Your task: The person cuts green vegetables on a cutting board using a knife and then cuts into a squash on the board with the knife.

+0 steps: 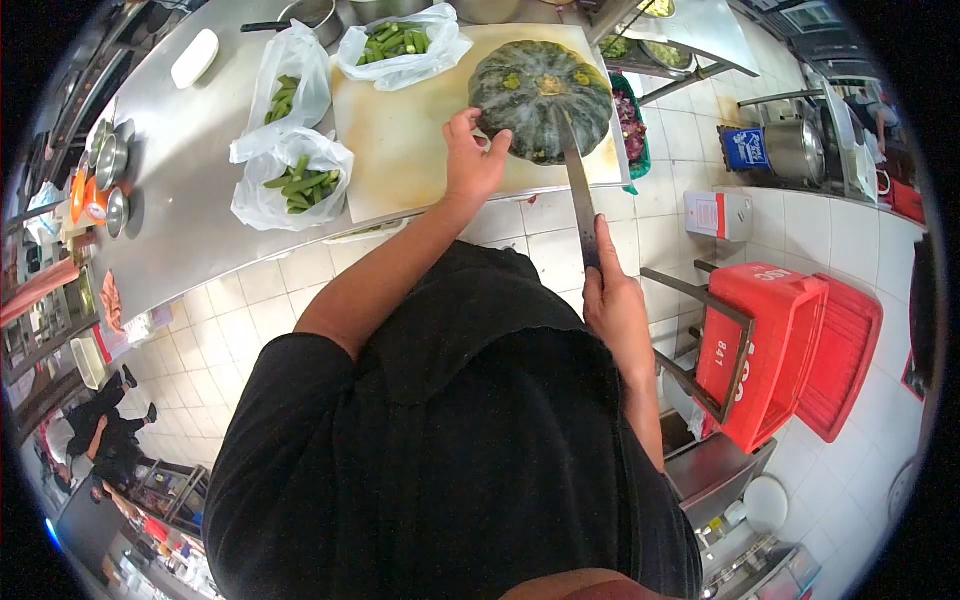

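Observation:
A big dark green pumpkin (pixel 500 92) with yellowish patches sits whole on a pale cutting board (pixel 400 150). My right hand (pixel 617 300) is wrapped round the handle of a long kitchen knife (pixel 580 195). The blade's tip end meets the pumpkin near its middle; how deep it goes, if at all, I cannot tell. At the pumpkin's left side, my left hand (pixel 474 158) has its fingers apart, with the fingertips touching or very close to the rind. Plastic bags of cut green vegetable pieces, one of them a bag (pixel 405 40) on the board, lie to the left.
Steel bowls (pixel 113 160) and a white dish (pixel 195 58) stand on the steel table (pixel 190 225). Right of the board is a green crate (pixel 632 130) of purplish produce. A red cooler box (pixel 760 350) is on the right. Other people (pixel 90 430) are at far left.

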`<state>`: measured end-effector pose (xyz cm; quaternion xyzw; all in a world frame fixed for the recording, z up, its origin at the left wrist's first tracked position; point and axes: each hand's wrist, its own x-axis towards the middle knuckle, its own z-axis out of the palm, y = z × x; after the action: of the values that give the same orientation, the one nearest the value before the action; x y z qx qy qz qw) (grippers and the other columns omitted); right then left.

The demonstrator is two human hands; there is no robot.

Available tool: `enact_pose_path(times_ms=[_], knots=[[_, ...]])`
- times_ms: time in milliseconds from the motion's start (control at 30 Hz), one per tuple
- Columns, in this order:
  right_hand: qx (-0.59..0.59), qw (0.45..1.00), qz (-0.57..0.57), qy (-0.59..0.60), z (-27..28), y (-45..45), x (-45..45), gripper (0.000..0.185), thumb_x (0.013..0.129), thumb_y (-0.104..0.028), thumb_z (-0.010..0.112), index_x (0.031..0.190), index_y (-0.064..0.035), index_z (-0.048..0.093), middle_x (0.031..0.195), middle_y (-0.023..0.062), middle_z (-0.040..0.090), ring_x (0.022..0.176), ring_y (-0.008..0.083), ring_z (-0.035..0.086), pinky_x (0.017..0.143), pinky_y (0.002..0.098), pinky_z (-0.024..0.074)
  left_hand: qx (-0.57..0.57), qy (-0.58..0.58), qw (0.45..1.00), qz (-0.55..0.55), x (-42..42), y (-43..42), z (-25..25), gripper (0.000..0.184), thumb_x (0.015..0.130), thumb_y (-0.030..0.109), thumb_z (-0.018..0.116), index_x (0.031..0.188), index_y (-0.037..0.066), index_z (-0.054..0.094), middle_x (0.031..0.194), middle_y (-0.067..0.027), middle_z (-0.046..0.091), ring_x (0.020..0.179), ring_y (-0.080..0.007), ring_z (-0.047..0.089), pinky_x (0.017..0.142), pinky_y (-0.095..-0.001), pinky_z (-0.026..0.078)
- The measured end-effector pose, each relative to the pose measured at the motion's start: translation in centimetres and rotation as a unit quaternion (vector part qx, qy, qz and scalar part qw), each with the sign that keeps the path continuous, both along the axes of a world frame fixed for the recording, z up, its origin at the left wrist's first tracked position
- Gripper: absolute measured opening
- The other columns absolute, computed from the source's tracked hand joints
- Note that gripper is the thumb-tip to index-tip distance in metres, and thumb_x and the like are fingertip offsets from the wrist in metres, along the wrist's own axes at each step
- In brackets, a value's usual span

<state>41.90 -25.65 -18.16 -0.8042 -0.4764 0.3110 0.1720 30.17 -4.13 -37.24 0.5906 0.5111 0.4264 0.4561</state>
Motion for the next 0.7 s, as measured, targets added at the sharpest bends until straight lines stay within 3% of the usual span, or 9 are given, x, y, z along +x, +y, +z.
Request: enact_pose_path(times_ms=[233,433,533,700], knots=[[-0.014,0.999,0.012,-0.029,0.46,0.2,-0.26,0.07,0.098,-0.006,0.053,0.163,-0.0164,0.03,0.08,0.0288,0.068,0.071,0.0479,0.067,0.069,0.0563,0.0514,-0.043,-0.011,0.999,-0.005,-0.06,-0.17,0.08,0.064,0.088,0.023,0.08,0.139,0.006,0.044,0.126,-0.0164,0.045,0.093,-0.0227,0.058,0.077,-0.0371,0.055],[-0.003,0.999,0.016,-0.038,0.04,-0.02,-0.11,0.069,0.098,-0.007,0.052,0.163,-0.0169,0.03,0.08,0.0296,0.068,0.073,0.0484,0.067,0.07,0.0571,0.0511,-0.014,-0.006,1.0,0.0,-0.04,-0.08,-0.57,0.064,0.087,0.022,0.08,0.139,0.006,0.045,0.127,-0.0171,0.046,0.093,-0.0233,0.059,0.08,-0.0383,0.055],[-0.009,0.999,0.021,-0.038,-0.02,0.13,0.0,0.07,0.098,-0.007,0.052,0.164,-0.0175,0.029,0.079,0.0298,0.068,0.073,0.0488,0.067,0.07,0.0576,0.0511,0.002,0.004,1.0,0.0,-0.05,-0.16,-0.37,0.062,0.09,0.016,0.08,0.14,0.004,0.045,0.127,-0.0171,0.044,0.089,-0.0203,0.061,0.077,-0.0345,0.055],[-0.034,0.998,0.024,-0.054,0.02,0.27,0.02,0.074,0.097,-0.007,0.053,0.165,-0.0187,0.026,0.078,0.0288,0.068,0.071,0.0486,0.067,0.07,0.0579,0.0521,-0.01,-0.007,1.0,-0.003,-0.36,-0.04,0.06,0.065,0.087,0.023,0.081,0.138,0.004,0.046,0.126,-0.0178,0.047,0.095,-0.0248,0.058,0.08,-0.0375,0.054]])
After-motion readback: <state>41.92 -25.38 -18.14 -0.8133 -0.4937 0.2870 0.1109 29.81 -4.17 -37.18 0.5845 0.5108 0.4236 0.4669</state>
